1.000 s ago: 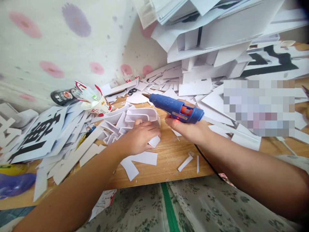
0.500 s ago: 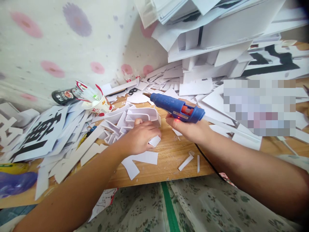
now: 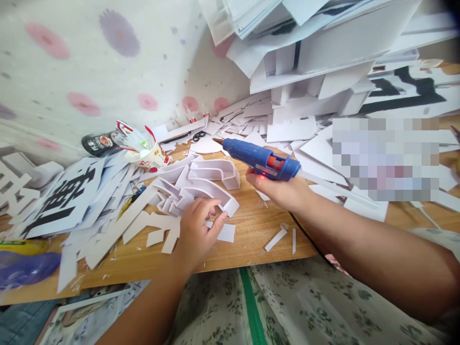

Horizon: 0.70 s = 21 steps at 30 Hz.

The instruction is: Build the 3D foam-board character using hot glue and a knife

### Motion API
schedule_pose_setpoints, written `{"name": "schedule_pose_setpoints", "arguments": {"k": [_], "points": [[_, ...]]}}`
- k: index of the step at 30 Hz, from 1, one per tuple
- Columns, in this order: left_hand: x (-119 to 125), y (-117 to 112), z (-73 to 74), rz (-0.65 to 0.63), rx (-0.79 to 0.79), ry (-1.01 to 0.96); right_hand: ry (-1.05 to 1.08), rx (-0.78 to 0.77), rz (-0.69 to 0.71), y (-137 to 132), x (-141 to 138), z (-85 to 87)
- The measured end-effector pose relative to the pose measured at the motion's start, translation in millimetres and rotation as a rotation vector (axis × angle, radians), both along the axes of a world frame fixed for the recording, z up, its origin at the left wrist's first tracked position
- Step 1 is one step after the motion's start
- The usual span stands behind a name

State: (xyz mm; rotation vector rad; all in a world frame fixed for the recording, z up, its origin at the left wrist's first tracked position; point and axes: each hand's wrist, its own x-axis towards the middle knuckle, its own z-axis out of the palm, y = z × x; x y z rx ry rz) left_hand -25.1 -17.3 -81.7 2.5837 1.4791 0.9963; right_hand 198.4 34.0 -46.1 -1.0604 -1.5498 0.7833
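My right hand (image 3: pixel 283 191) is wrapped round a blue hot glue gun (image 3: pixel 257 155), its nozzle to the left and a small red light lit. A clear glue stick (image 3: pixel 334 184) sticks out of its back. To the left on the table lies a white foam-board letter shape (image 3: pixel 204 175) with upright walls and open channels. My left hand (image 3: pixel 201 223) is at its near edge, thumb and index finger apart; whether the fingers touch the wall I cannot tell. A flat white cutout (image 3: pixel 226 233) lies partly under that hand.
White offcuts (image 3: pixel 104 235) and printed sheets (image 3: pixel 66 196) crowd the wooden table (image 3: pixel 251 244) at left. A paper cup (image 3: pixel 153 155), dark bottle (image 3: pixel 98 143) and scissors (image 3: pixel 199 136) lie behind. Stacked white boards (image 3: pixel 323 52) rise at back right. A black cord (image 3: pixel 309 237) runs off the front edge.
My left hand has come off the letter shape's near end and moved left and towards me, its fingers opening. The glue gun has shifted slightly left.
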Motion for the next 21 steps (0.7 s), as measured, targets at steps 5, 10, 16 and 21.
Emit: {"name": "schedule_pose_setpoints", "arguments": {"k": [5,10,16,21], "points": [[7.7,2.4,-13.4,0.036,0.062,-0.026,0.023,0.001,-0.023,0.5,0.4,-0.9],[8.9,2.1,-24.5,0.056,0.066,-0.024,0.014,-0.004,-0.031,-1.4,0.1,0.4],[9.3,1.3,-32.7,0.096,-0.020,-0.042,-0.020,0.061,-0.003,-1.6,0.5,1.1],[11.2,1.0,-33.2,0.144,-0.070,0.008,-0.018,0.069,0.006,-1.4,0.6,1.2]]}}
